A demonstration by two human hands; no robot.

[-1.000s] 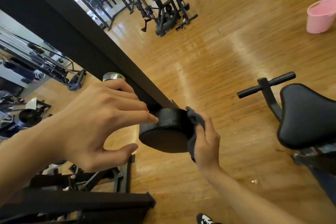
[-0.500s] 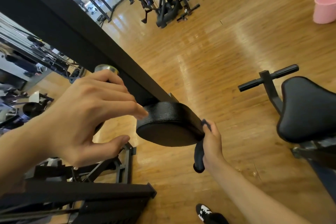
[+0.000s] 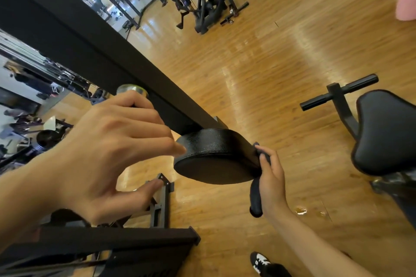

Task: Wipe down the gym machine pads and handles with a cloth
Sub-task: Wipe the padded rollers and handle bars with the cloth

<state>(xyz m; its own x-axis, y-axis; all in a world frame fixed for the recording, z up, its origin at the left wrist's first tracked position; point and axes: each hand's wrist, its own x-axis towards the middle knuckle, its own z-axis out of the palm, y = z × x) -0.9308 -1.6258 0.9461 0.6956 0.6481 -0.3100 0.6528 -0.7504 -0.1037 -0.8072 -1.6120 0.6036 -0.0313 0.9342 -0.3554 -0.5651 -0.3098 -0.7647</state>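
1. Head view, the things: the round pad (image 3: 216, 159) sits at the end of the sloping black beam (image 3: 94, 56). It looks like firm textured foam fixed on a metal arm, so you wipe it in place and don't lift it.
2. Head view, the hands: your right hand (image 3: 273, 184) is closed round the dark cloth (image 3: 255, 198) and presses it to the pad's right rim. A rolled tail of cloth hangs below your palm. Your left hand (image 3: 108, 153) is spread and holds nothing; its fingertips (image 3: 180, 148) meet the pad's left rim and the thumb hangs apart below.
3. Handling: the cloth is soft, light and limp, so bunch it in the palm or the loose tail will drag. The pad's pebbled skin likely grips the cloth and calls for firm pressure. Brace from the left, since I judge the arm may swing.
4. Edges and room: above the pad the beam blocks your sweep. Below the pad to the left a metal frame (image 3: 162, 204) has hard corners. To the pad's right lies open wooden floor (image 3: 281, 85), with the seat pad (image 3: 387, 132) and its handle bar (image 3: 340, 92) well apart.
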